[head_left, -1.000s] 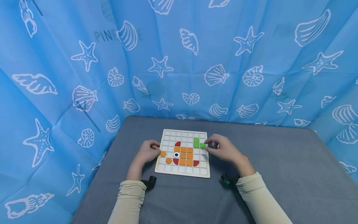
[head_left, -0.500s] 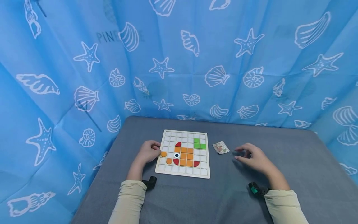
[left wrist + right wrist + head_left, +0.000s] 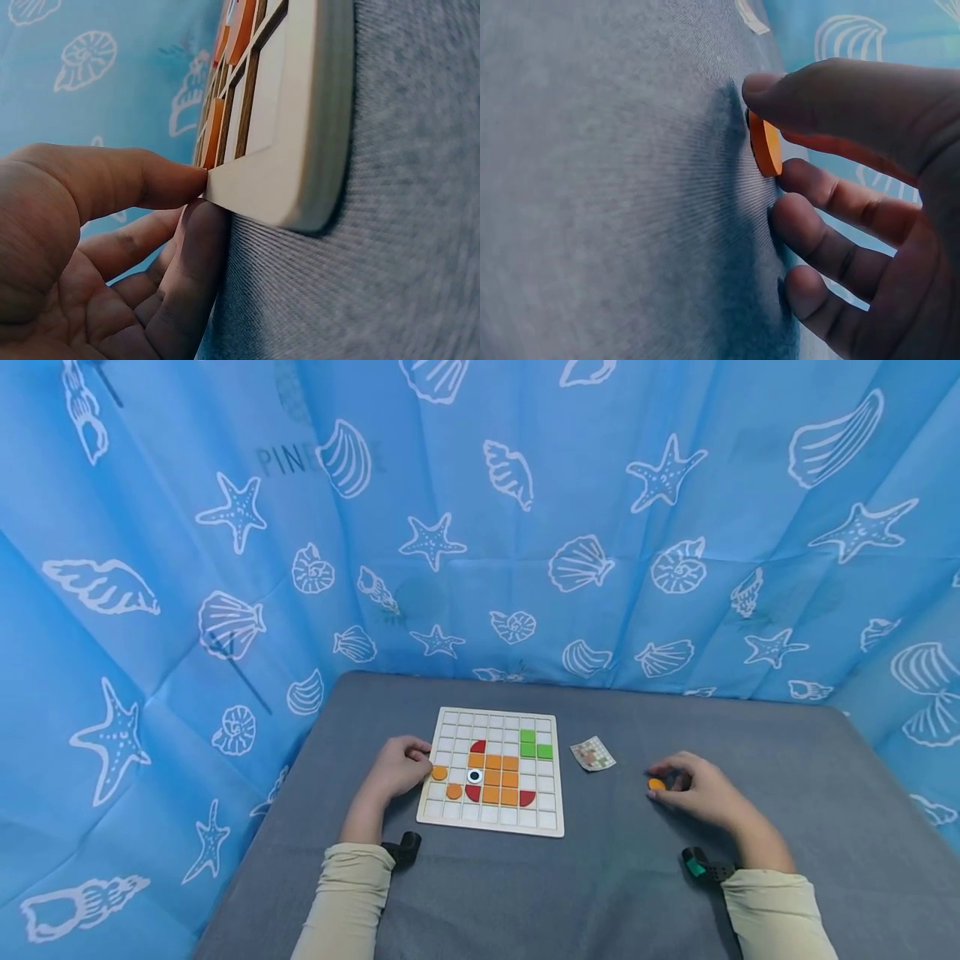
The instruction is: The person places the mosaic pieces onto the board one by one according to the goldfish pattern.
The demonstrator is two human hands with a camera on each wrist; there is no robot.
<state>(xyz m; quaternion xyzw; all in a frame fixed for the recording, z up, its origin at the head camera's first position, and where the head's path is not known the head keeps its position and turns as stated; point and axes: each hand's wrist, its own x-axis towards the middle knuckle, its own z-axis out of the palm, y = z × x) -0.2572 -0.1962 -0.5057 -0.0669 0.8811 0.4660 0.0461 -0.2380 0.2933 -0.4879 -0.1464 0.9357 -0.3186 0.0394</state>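
Observation:
My left hand [image 3: 401, 766] pinches the left edge of a wooden grid board [image 3: 442, 817]; in the left wrist view the thumb and index finger meet at its pale rim [image 3: 277, 180]. Set in the board are an orange and red block shape with an eye piece [image 3: 475, 776], two orange discs, one of them the left disc [image 3: 439, 772], and green squares [image 3: 528, 749]. Out to the right, my right hand [image 3: 701, 789] has an orange disc [image 3: 657, 784] between thumb and fingers, close over the cloth. The right wrist view shows this disc [image 3: 766, 146] on edge, other fingers loosely bent.
A small pattern card [image 3: 592, 754] lies between the board and my right hand. Grey cloth [image 3: 480, 885] covers the table. Behind it hangs a blue curtain [image 3: 480, 568] with white shell prints.
My right hand has left the green squares and moved right, uncovering the card, and now has the orange disc in its fingers. The left hand has stayed at the board's edge.

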